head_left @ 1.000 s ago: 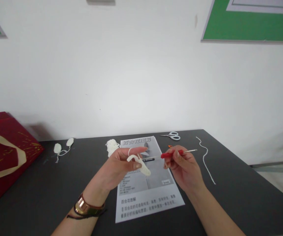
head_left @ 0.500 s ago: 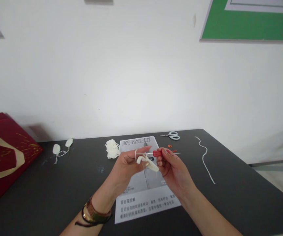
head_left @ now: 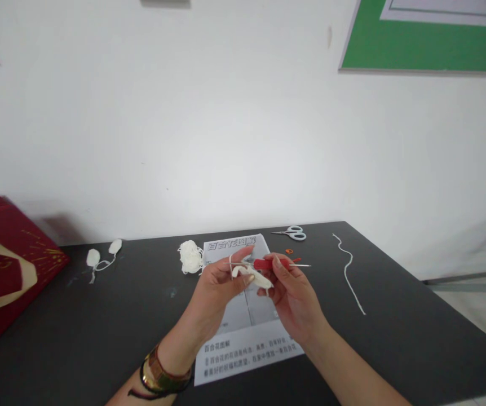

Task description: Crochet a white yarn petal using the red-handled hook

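White crochet piece (head_left: 255,277) pinched in left hand (head_left: 218,286); right hand (head_left: 291,293) grips red hook (head_left: 265,263) beside it.

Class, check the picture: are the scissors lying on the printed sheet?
No, the scissors lie on the dark table, just beyond the far right corner of the printed sheet.

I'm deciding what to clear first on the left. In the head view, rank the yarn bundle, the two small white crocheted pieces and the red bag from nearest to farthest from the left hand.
From the left hand:
1. Yarn bundle, just to its left, slightly behind.
2. White crocheted pieces, farther left, toward the back.
3. Red bag, at the far left.
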`<state>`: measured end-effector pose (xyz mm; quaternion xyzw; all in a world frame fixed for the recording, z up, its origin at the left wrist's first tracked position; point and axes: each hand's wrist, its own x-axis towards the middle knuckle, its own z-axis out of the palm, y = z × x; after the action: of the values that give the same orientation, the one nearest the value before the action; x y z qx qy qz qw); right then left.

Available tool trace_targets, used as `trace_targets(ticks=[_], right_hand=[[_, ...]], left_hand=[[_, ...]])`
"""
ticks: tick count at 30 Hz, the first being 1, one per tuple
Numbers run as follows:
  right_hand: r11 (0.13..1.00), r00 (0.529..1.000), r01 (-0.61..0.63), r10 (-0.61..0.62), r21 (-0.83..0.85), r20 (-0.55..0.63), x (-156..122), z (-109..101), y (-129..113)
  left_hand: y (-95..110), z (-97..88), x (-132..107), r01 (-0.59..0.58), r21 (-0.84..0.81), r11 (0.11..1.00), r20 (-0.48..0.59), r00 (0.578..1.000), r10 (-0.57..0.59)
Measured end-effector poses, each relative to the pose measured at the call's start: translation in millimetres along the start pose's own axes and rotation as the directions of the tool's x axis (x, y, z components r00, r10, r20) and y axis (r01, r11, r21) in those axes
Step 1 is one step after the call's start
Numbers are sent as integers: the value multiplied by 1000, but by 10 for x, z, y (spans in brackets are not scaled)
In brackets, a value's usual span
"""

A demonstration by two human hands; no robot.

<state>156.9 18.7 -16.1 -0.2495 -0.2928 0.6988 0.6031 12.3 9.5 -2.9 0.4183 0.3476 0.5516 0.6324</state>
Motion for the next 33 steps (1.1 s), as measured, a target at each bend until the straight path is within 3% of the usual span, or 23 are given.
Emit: trace_targets(ticks=[4,11,19,27,33], right_hand=[[1000,1000,14,-14,12,23,-6,8,-29],[999,995,31,-33,21,95,-14,-13,-66],[996,998,21,-27,90,59,-4,-20,-74],[995,998,21,-27,98,58,-17,-17,-97],[996,992,81,-84,37,93,-30,-8,-144]], left_hand=[[21,-46,20,-23,16,1000,6,1000,23],[73,-88,-8,-160,163,974,10,987,160],[128,-96,-65,13,7,1000,13,1000,-14],[155,-41,-81,56,-117,991,8,998,-56],[150,-45,-74,48,-67,997,3,999,-48]])
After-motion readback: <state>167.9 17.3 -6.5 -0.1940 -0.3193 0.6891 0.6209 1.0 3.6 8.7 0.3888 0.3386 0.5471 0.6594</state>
